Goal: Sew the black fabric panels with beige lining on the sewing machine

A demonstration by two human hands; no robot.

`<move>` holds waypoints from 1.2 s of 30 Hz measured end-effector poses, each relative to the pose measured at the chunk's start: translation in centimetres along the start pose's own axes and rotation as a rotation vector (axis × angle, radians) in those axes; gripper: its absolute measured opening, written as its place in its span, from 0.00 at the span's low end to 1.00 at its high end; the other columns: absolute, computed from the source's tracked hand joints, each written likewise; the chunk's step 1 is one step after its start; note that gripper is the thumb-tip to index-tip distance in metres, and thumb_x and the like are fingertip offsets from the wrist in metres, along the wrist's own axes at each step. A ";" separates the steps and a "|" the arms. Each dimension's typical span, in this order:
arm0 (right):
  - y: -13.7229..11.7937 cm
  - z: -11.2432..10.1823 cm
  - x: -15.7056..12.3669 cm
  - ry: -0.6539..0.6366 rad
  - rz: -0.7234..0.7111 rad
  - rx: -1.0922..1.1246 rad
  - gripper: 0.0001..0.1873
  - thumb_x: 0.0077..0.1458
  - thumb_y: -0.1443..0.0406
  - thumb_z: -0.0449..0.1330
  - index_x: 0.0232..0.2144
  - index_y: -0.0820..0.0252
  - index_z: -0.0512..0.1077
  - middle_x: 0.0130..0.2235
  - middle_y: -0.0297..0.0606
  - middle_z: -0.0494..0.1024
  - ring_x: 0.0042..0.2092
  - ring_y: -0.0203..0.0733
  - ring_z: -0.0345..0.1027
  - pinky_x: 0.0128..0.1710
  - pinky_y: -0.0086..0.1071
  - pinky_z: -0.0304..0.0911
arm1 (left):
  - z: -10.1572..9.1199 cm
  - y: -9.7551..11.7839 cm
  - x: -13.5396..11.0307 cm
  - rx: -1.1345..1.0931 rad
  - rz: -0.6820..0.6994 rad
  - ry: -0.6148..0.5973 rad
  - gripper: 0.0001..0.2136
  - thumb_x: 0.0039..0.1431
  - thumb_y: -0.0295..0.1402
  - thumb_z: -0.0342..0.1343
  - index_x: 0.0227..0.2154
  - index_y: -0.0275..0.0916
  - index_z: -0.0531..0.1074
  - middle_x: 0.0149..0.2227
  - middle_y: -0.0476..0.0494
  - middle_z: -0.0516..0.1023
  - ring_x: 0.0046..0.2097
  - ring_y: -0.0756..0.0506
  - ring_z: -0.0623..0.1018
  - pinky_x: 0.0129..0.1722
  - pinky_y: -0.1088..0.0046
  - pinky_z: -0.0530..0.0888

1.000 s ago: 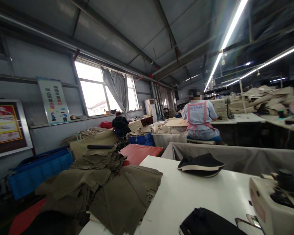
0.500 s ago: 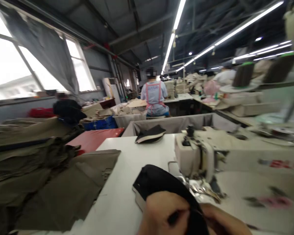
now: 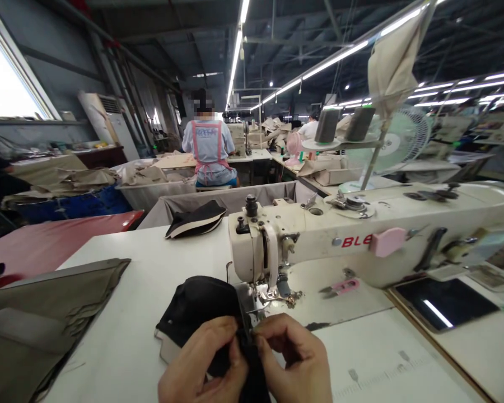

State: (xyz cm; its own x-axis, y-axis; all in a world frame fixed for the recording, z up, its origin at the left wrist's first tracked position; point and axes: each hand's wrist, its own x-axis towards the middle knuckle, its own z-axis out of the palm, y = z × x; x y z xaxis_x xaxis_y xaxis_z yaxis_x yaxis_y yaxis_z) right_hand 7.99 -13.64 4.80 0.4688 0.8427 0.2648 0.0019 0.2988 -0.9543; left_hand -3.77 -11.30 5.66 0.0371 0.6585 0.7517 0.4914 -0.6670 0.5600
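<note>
Both of my hands pinch the edge of a black fabric piece with a pale lining, just in front of a sewing machine's needle area. My left hand grips it from the left, thumb and forefinger pressed together. On the other side, my right hand pinches the same edge, its fingers curled. The sewing machine is off-white with red letters, and its presser foot is right beyond my fingertips. A second black piece with a pale edge lies behind, left of the machine head.
Pink thread snips lie on the machine bed. A dark phone or tablet rests at right. Olive fabric covers the left side of the table. Thread cones and a fan stand behind. A person sits ahead, back turned.
My view has swung to the right, showing more of the machine. The black piece now lies flatter by the presser foot, and both hands have come together on its edge.
</note>
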 end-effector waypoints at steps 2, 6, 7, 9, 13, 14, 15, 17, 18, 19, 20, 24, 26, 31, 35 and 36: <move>-0.1 -0.3 -0.1 0.022 0.073 0.052 0.02 0.44 0.67 0.61 0.21 0.57 0.71 0.22 0.31 0.76 0.25 0.35 0.71 0.26 0.22 0.65 | -0.1 -0.3 0.1 0.007 -0.007 0.020 0.06 0.49 0.24 0.59 0.31 0.38 0.75 0.31 0.49 0.79 0.29 0.51 0.78 0.28 0.84 0.75; 0.0 -1.0 -0.3 -0.101 -0.006 -0.036 0.04 0.47 0.66 0.61 0.25 0.55 0.77 0.26 0.33 0.78 0.27 0.35 0.72 0.27 0.21 0.65 | -0.2 -0.3 0.5 -0.043 0.025 -0.045 0.07 0.52 0.24 0.58 0.33 0.41 0.75 0.31 0.51 0.80 0.30 0.51 0.79 0.34 0.83 0.77; 0.0 -1.2 -0.4 -0.132 -0.036 -0.061 0.06 0.47 0.67 0.61 0.26 0.54 0.78 0.27 0.33 0.79 0.28 0.35 0.72 0.28 0.21 0.65 | -0.2 -0.3 0.6 -0.058 0.044 -0.090 0.06 0.52 0.24 0.58 0.33 0.41 0.75 0.32 0.51 0.80 0.32 0.51 0.79 0.35 0.83 0.77; 0.0 -1.4 -0.4 -0.154 -0.045 -0.080 0.07 0.47 0.67 0.60 0.27 0.54 0.79 0.27 0.34 0.79 0.28 0.36 0.71 0.30 0.23 0.66 | -0.3 -0.1 0.8 -0.069 0.073 -0.171 0.07 0.54 0.25 0.57 0.34 0.42 0.75 0.33 0.51 0.80 0.33 0.51 0.80 0.36 0.82 0.77; -0.3 -1.4 -0.2 -0.154 0.078 -0.014 0.04 0.44 0.69 0.62 0.24 0.57 0.77 0.23 0.33 0.77 0.26 0.38 0.72 0.27 0.25 0.68 | -0.7 0.3 1.2 -0.053 0.057 -0.268 0.06 0.54 0.25 0.57 0.33 0.41 0.75 0.32 0.50 0.80 0.33 0.50 0.80 0.35 0.81 0.77; -0.5 -1.3 -0.1 -0.158 0.100 -0.006 0.03 0.42 0.69 0.62 0.23 0.58 0.76 0.23 0.32 0.76 0.25 0.38 0.73 0.25 0.24 0.67 | -0.7 0.4 1.2 -0.058 0.045 -0.283 0.05 0.54 0.25 0.56 0.31 0.41 0.74 0.31 0.50 0.79 0.32 0.51 0.79 0.33 0.82 0.76; -0.6 -1.2 0.0 -0.161 0.108 -0.012 0.03 0.41 0.70 0.62 0.22 0.59 0.76 0.22 0.32 0.76 0.25 0.38 0.73 0.24 0.23 0.67 | -0.7 0.6 1.2 -0.064 0.035 -0.290 0.05 0.54 0.25 0.56 0.30 0.40 0.74 0.30 0.50 0.78 0.31 0.51 0.78 0.32 0.82 0.76; -0.8 -1.1 0.1 -0.170 0.089 -0.059 0.03 0.40 0.71 0.61 0.20 0.60 0.74 0.21 0.31 0.74 0.23 0.37 0.71 0.23 0.23 0.66 | -0.6 0.9 1.0 -0.072 0.026 -0.269 0.05 0.54 0.23 0.54 0.27 0.39 0.72 0.28 0.50 0.76 0.30 0.52 0.77 0.31 0.83 0.74; -0.9 -1.0 0.2 -0.177 0.076 -0.086 0.03 0.40 0.71 0.60 0.20 0.61 0.73 0.21 0.31 0.74 0.23 0.36 0.71 0.23 0.22 0.65 | -0.4 1.0 0.8 -0.069 0.024 -0.245 0.06 0.54 0.22 0.53 0.26 0.38 0.71 0.28 0.50 0.75 0.30 0.53 0.76 0.31 0.84 0.74; -0.9 -0.9 0.2 -0.184 0.066 -0.105 0.04 0.41 0.71 0.59 0.19 0.61 0.73 0.20 0.31 0.73 0.23 0.36 0.70 0.23 0.22 0.65 | -0.3 1.1 0.7 -0.062 0.025 -0.218 0.06 0.54 0.22 0.53 0.26 0.38 0.71 0.28 0.50 0.75 0.30 0.53 0.76 0.31 0.84 0.73; -0.9 -0.9 0.2 -0.190 0.057 -0.121 0.04 0.42 0.70 0.59 0.19 0.61 0.72 0.20 0.31 0.73 0.23 0.35 0.70 0.22 0.22 0.64 | -0.2 1.2 0.5 -0.052 0.023 -0.191 0.06 0.53 0.21 0.53 0.26 0.38 0.71 0.28 0.50 0.75 0.30 0.53 0.76 0.31 0.84 0.73; -0.4 -1.0 -0.3 -0.152 -0.056 -0.229 0.05 0.46 0.68 0.59 0.20 0.60 0.70 0.20 0.31 0.72 0.22 0.34 0.67 0.23 0.23 0.62 | -0.1 1.2 -0.3 -0.036 -0.004 -0.119 0.04 0.52 0.23 0.55 0.27 0.38 0.72 0.29 0.49 0.76 0.31 0.51 0.76 0.31 0.81 0.73; 0.0 -1.4 -0.7 -0.116 -0.130 -0.285 0.05 0.47 0.68 0.59 0.21 0.59 0.70 0.21 0.31 0.72 0.23 0.34 0.66 0.24 0.24 0.62 | -0.3 1.0 -0.6 -0.016 -0.023 -0.084 0.04 0.52 0.24 0.56 0.28 0.39 0.73 0.31 0.49 0.77 0.32 0.51 0.77 0.31 0.81 0.73; 0.6 -1.6 -1.6 0.029 -0.096 -0.221 0.05 0.55 0.64 0.56 0.29 0.57 0.69 0.33 0.37 0.77 0.37 0.40 0.72 0.38 0.29 0.66 | -0.3 0.6 -1.0 0.089 -0.058 0.022 0.05 0.52 0.23 0.57 0.32 0.38 0.72 0.35 0.47 0.77 0.36 0.50 0.78 0.38 0.80 0.74; -0.2 0.3 -0.9 0.079 -0.072 -0.008 0.07 0.64 0.61 0.45 0.36 0.54 0.61 0.36 0.37 0.74 0.37 0.39 0.71 0.35 0.29 0.67 | 0.9 1.5 -0.2 -0.034 -0.297 -0.033 0.02 0.61 0.29 0.46 0.35 0.40 0.63 0.23 0.53 0.73 0.22 0.53 0.75 0.20 0.83 0.72; -0.3 0.7 -0.6 0.087 -0.096 -0.028 0.07 0.65 0.62 0.44 0.37 0.54 0.60 0.32 0.34 0.71 0.31 0.37 0.69 0.29 0.27 0.65 | 0.9 1.8 0.2 -0.036 -0.327 -0.024 0.02 0.62 0.30 0.44 0.35 0.41 0.60 0.19 0.57 0.68 0.16 0.54 0.70 0.14 0.84 0.66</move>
State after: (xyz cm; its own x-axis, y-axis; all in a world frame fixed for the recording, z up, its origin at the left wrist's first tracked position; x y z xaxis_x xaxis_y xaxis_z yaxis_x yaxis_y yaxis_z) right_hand 7.14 -13.92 5.06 0.5398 0.7685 0.3434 0.0746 0.3627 -0.9289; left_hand -2.13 -12.02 6.52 -0.0970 0.8472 0.5223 0.4498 -0.4308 0.7823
